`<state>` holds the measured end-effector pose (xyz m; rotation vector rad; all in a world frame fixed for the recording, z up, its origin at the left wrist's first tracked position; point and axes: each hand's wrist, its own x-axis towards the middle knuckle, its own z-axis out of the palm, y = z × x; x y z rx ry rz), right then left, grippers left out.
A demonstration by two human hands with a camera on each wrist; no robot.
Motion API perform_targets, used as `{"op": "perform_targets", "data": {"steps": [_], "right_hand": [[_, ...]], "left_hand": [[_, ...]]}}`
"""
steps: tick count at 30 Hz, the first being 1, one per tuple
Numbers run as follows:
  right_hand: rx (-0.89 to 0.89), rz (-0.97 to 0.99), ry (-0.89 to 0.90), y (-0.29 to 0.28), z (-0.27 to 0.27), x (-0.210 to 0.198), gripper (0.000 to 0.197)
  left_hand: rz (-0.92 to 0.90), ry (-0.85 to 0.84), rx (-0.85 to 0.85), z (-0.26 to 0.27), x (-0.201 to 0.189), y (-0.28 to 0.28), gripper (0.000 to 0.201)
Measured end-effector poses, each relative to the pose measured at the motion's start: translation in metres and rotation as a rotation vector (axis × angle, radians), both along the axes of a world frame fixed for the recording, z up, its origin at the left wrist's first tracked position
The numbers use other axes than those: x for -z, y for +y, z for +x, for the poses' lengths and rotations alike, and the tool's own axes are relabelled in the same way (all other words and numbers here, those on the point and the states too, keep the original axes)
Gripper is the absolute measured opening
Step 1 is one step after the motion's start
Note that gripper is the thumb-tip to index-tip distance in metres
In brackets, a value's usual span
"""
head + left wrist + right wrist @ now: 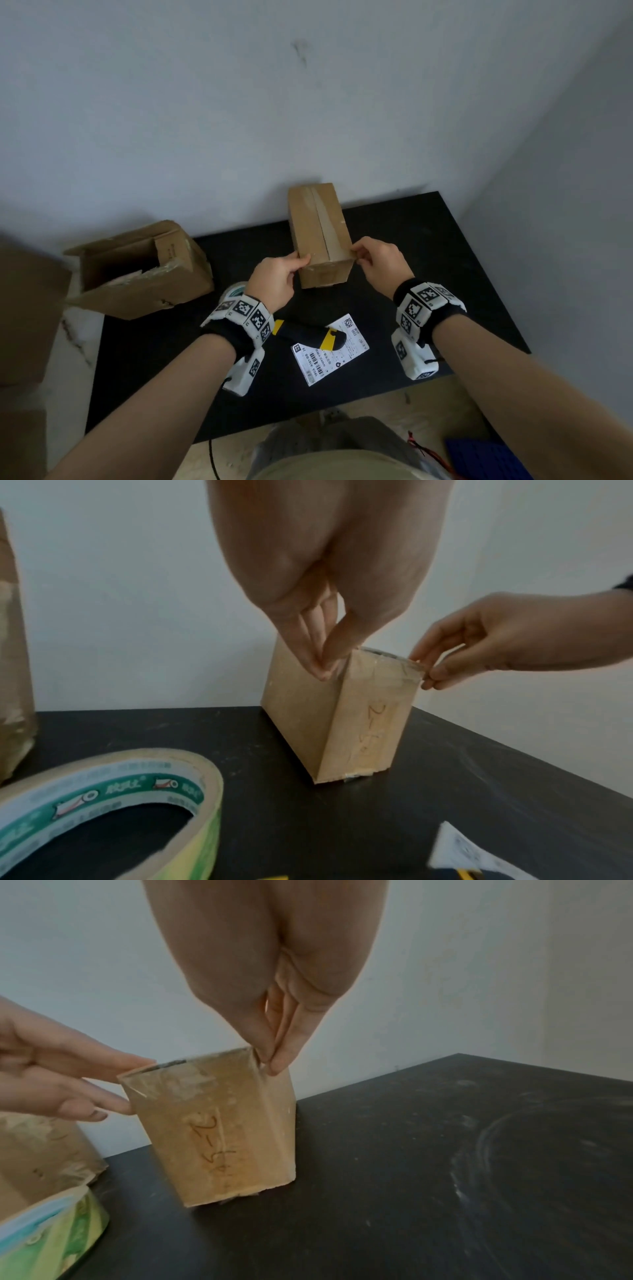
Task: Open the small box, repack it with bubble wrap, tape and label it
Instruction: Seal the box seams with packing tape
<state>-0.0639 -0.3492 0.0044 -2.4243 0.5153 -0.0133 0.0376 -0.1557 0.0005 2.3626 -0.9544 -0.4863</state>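
Both hands are on the small box [320, 236], one at each near top corner. The left hand [276, 277] pinches the near left corner, thumb on the top face and fingers [316, 653] pressed against the left side wall. The right hand [378, 265] pinches the near right corner, thumb and fingertips [277, 1056] closed on the cardboard edge. The box stands on the black tabletop [428, 260] between the two hands, its long axis running away from the person toward the wall. Its flaps are shut, with a strip of clear tape along the centre seam, and faint handwriting shows on the near end face.

Nearest the person, between the wrists, a white shipping label [330, 347] lies flat on the tabletop, with a black and yellow utility knife [308, 334] lying across it. Just under the left wrist sits a roll of tape [113, 813] with a green and white printed core, well apart from the small box. Farther left, at the tabletop's edge, a larger open cardboard box [140, 270] stands with its torn flaps raised. Beyond everything rises a plain pale wall [308, 102], which the far end of the small box nearly meets.
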Motion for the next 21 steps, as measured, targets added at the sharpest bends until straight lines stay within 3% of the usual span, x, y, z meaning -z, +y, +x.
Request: {"op": "perform_targets", "data": {"steps": [4, 8, 11, 17, 21], "right_hand": [[0.085, -0.004, 0.076, 0.011, -0.003, -0.009, 0.040], [0.174, -0.063, 0.147, 0.043, 0.014, -0.013, 0.098], [0.297, -0.080, 0.178, 0.071, 0.031, -0.011, 0.119], [0.452, -0.074, 0.240, 0.090, 0.053, -0.006, 0.116], [0.374, -0.021, 0.250, 0.073, 0.048, -0.006, 0.113]], "left_hand": [[0.171, -0.145, 0.111, -0.012, -0.014, 0.003, 0.065], [0.186, -0.152, 0.146, 0.004, -0.024, 0.004, 0.072], [0.225, -0.175, 0.225, 0.023, -0.025, 0.004, 0.076], [0.348, -0.303, 0.505, 0.064, -0.017, -0.004, 0.075], [0.381, -0.391, 0.629, 0.081, -0.012, -0.014, 0.075]]}}
